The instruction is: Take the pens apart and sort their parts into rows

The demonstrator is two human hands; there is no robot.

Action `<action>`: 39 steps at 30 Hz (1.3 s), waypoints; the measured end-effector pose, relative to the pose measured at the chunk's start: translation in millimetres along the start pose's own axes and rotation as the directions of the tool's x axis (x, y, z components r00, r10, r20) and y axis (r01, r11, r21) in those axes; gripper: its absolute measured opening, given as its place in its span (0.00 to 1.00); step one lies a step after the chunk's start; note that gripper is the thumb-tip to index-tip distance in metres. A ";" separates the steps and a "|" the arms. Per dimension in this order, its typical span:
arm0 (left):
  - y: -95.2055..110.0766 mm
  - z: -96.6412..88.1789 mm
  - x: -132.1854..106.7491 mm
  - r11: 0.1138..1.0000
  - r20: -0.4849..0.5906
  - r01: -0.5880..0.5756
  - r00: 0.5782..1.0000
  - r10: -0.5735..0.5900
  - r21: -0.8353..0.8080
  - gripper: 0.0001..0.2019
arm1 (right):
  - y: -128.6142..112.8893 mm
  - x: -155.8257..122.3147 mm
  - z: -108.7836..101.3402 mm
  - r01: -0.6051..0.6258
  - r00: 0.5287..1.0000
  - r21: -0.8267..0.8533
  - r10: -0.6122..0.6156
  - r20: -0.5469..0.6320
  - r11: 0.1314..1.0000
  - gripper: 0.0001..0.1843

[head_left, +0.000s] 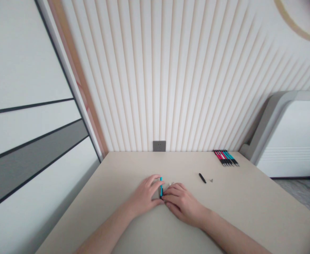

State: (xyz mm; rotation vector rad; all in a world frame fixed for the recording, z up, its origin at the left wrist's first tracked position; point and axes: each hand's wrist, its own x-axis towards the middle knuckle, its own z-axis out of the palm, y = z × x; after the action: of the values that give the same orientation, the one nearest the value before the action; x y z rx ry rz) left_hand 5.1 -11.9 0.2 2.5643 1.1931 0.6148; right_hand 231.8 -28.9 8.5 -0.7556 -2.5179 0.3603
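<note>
A blue pen barrel [161,187] with a black lower end lies between my two hands, just above or on the table. My left hand [146,195] is closed around it, fingers at the far end and thumb at the near end. From the right, the fingertips of my right hand [184,204] press together at the barrel's black near end. A small pale piece [172,183] shows partly behind the right fingers; what it is I cannot make out. Farther right lie a black pen grip [202,178] and a small silver pen tip [211,180].
Several red and blue pens [226,158] with black grips lie in a row at the table's back right. The pale table [134,162] meets a ribbed wall with a dark socket [159,146]. A cabinet [38,162] stands left, a grey-white headboard [292,137] right.
</note>
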 end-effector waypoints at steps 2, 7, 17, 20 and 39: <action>1.3 -0.1 -0.4 1.000 -0.003 -0.005 1.000 0.005 -0.007 0.28 | 0.4 -0.1 0.1 -0.001 1.000 -0.002 0.002 0.002 1.000 0.14; 6.4 -1.1 -0.6 0.998 -0.004 -0.042 0.999 0.042 -0.055 0.28 | 3.1 -0.2 1.0 -0.016 1.000 -0.030 0.016 -0.001 0.999 0.13; 10.7 -4.4 1.9 0.988 0.047 -0.099 0.993 0.105 -0.122 0.35 | 9.6 -2.8 9.6 -0.057 0.998 -0.035 0.056 -0.028 0.998 0.11; 10.1 -4.3 3.3 0.990 0.031 -0.086 0.995 0.090 -0.109 0.29 | 9.6 -3.1 9.4 -0.065 0.998 -0.029 0.065 -0.025 0.997 0.10; 2.8 -8.1 6.8 0.998 -0.113 -0.014 0.993 0.020 0.054 0.13 | 11.9 -3.6 10.6 -0.173 0.978 0.023 0.175 -0.113 0.985 0.19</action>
State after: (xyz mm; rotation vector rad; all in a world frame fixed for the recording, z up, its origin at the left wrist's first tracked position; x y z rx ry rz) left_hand 7.0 -8.1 10.3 2.6170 1.2405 0.7514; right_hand 234.2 -22.5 -6.3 -0.9671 -2.3476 0.3806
